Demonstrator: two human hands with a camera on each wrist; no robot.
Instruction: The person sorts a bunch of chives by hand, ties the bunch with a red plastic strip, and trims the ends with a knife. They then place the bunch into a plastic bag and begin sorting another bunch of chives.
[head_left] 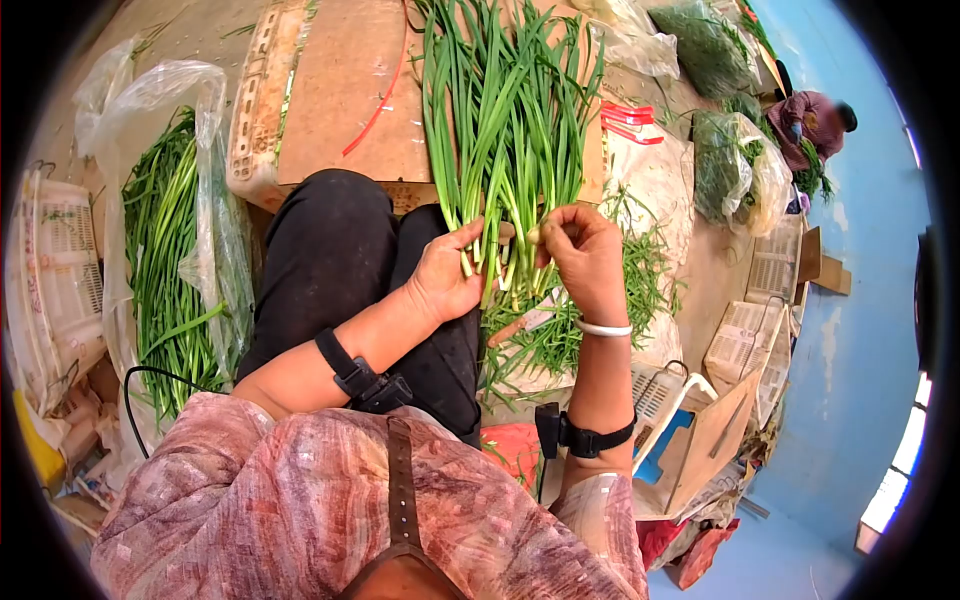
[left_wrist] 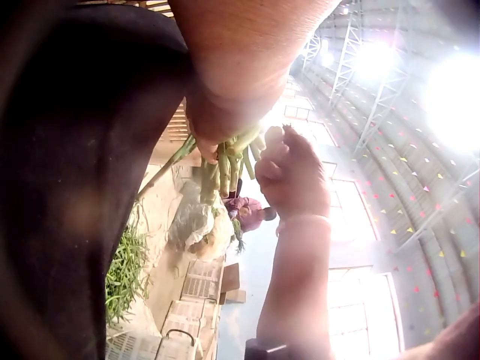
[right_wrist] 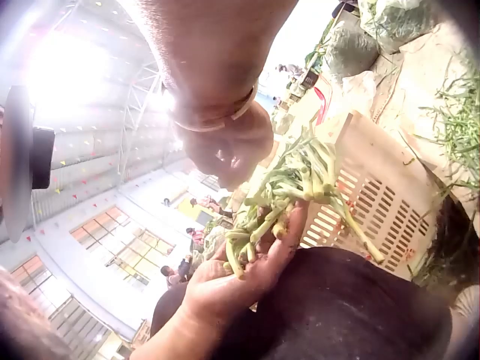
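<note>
A bunch of long green leafy stalks [head_left: 510, 130] lies over the cardboard, pale cut ends toward the body. My left hand [head_left: 446, 277] holds the lower stalks, thumb over them; the right wrist view shows that hand [right_wrist: 240, 281] cupped around the pale ends [right_wrist: 281, 202]. On the right of the bunch, my right hand [head_left: 587, 255] has its fingers curled, thumb and index finger together beside the stalk ends. The left wrist view shows the right hand [left_wrist: 294, 174] close to the stalk ends [left_wrist: 229, 169]; whether it pinches a stalk is hard to tell.
Cardboard [head_left: 340, 100] tops a crate before my knees. A plastic bag of greens [head_left: 170, 260] stands at left. Loose trimmings [head_left: 640, 270] and a wooden-handled knife [head_left: 508, 332] lie at right, with more bags [head_left: 715, 160], crates [head_left: 745, 340] and another person [head_left: 805, 125] beyond.
</note>
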